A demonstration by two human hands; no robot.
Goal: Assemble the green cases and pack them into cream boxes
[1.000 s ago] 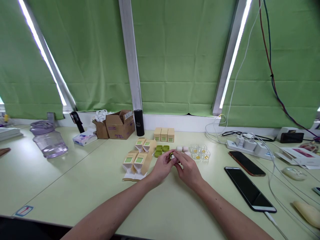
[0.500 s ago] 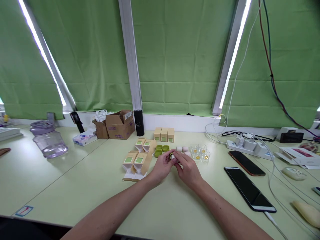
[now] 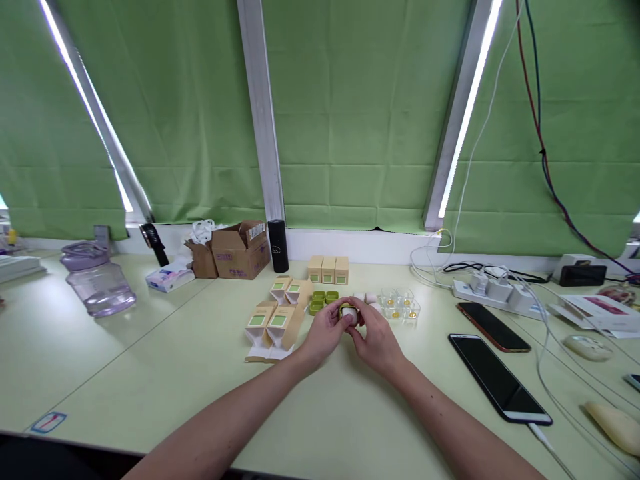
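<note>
Both hands meet over the middle of the table around a small green square cup with a white block [image 3: 349, 314] in its mouth. My left hand [image 3: 325, 331] is closed around the cup's left side, its thumb at the white block. My right hand [image 3: 377, 339] grips the same cup from the right, fingertips on its rim. Just behind my left hand are several matching green cups [image 3: 325, 297]. White blocks [image 3: 370, 298] lie behind my right hand, partly hidden by it. To their right stand clear cups [image 3: 400, 304] with gold spots inside.
Opened cardboard boxes [image 3: 278, 319] lie left of my hands; small closed boxes [image 3: 328, 269] stand behind. A black cylinder [image 3: 278, 246], brown carton [image 3: 241, 251] and water jug [image 3: 97, 280] are further left. Phones [image 3: 500, 377], cables and a power strip [image 3: 500, 297] occupy the right.
My right fingers have drawn back from over the cup to its right rim. The white block in the green cup now shows more fully. The other things stay in place.
</note>
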